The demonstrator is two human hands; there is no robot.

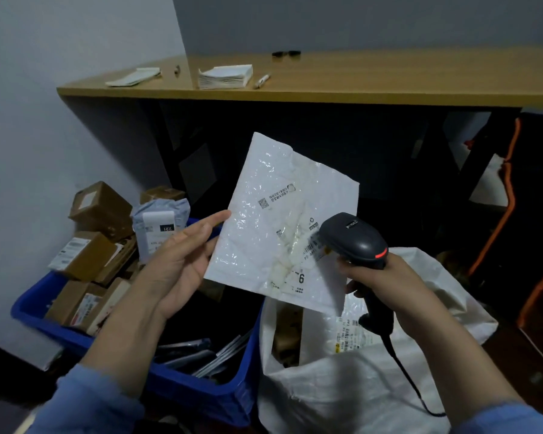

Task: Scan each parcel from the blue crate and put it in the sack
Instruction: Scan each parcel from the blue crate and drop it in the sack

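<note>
My left hand (182,261) holds a flat white plastic mailer (276,220) by its left edge, thumb on the front and fingers behind, above the gap between crate and sack. My right hand (386,277) grips a dark handheld scanner (355,239) with a red light lit, its head over the barcode label at the mailer's lower right. The blue crate (201,386) at lower left holds several brown boxes (85,255) and grey mailers. The open white sack (358,371) stands at lower right with parcels inside.
A wooden table (326,86) runs across the back, bearing a stack of white envelopes (224,77), a pen and small items. Dark space lies under it. Black and orange bags (514,214) stand at right. The scanner's cable hangs over the sack.
</note>
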